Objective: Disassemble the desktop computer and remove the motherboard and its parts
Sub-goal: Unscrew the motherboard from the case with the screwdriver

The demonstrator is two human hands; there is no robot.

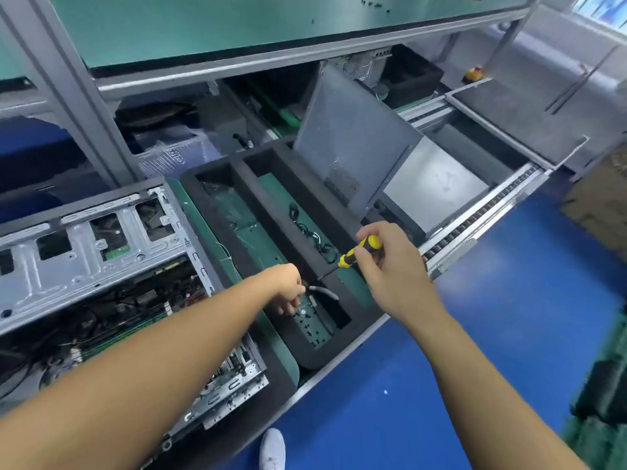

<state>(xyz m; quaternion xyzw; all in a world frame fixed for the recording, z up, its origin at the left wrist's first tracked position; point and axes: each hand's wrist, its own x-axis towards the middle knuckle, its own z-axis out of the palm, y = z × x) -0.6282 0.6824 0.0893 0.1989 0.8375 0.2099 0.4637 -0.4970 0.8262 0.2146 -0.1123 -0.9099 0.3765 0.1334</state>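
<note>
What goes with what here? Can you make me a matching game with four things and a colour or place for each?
Things:
1. screwdriver
2. floor
3. shoe
4. computer

Colour or place:
A. blue
B. white
C. held in the right hand
D. lying open on the left

Pairs: 1-C, 2-A, 3-B, 4-D

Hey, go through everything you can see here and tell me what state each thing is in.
computer case: lying flat, side open, board inside.
side panel: off, leaning tilted.
screwdriver: gripped in right hand.
left hand: fingers down in foam tray, grip unclear.
screws: loose in foam tray.
</note>
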